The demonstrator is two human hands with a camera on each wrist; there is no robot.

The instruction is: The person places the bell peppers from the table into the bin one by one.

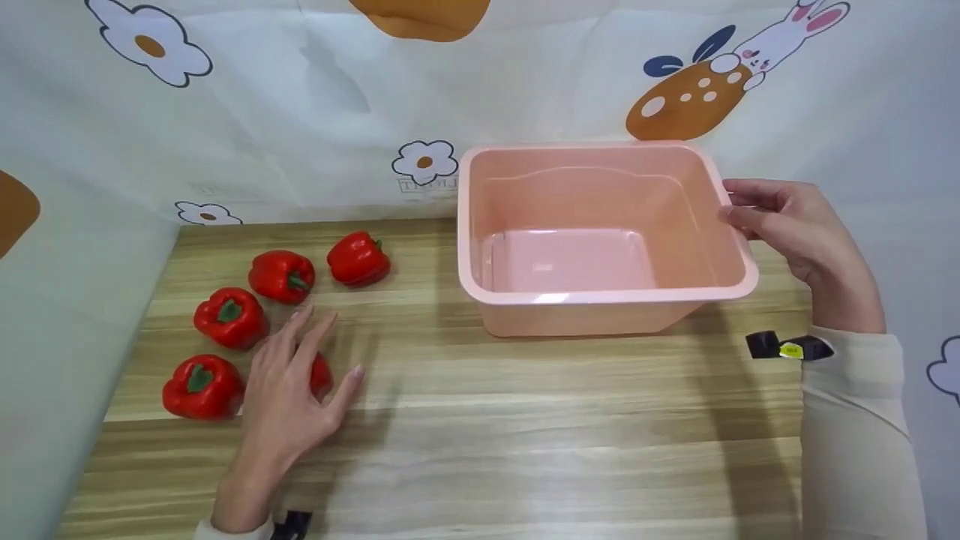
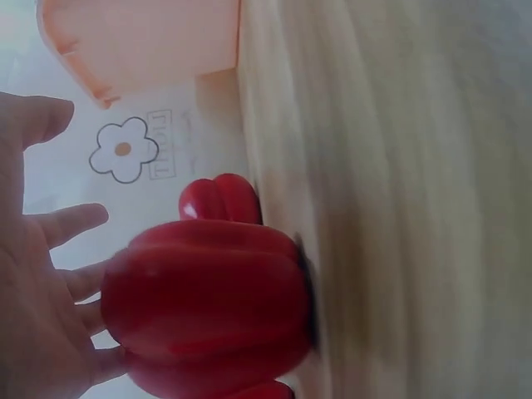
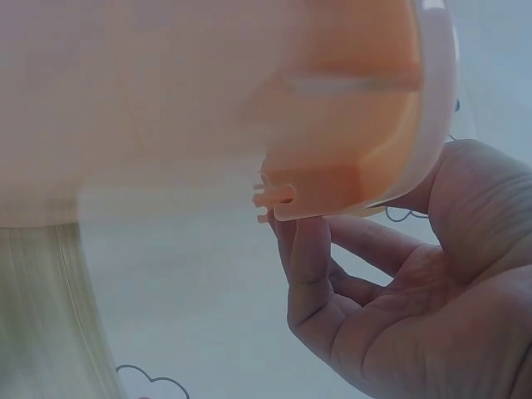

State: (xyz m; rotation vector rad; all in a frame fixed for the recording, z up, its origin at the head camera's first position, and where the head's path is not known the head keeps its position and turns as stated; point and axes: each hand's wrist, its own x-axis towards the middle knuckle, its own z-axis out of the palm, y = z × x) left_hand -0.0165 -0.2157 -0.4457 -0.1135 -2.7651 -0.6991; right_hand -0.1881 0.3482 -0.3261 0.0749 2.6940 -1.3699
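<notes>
My left hand [image 1: 289,394] hovers with spread fingers over a red bell pepper [image 1: 321,376], which it mostly hides in the head view. In the left wrist view that bell pepper [image 2: 208,307] looms large beside the fingers, and none of them curl round it. More red bell peppers lie to the left and beyond: one at the front left [image 1: 202,388], one behind it [image 1: 231,318], one farther back [image 1: 282,276]. At the right, my right hand [image 1: 806,225] pinches the rim of a pink plastic bin [image 1: 585,319] between thumb and fingers, also seen under the bin's rim [image 3: 436,91].
Another red bell pepper [image 1: 358,259] lies apart, nearer the bin. All stand on a wood-grain table [image 1: 487,435]. A pale patterned sheet [image 1: 300,112] hangs behind the table and along its left side.
</notes>
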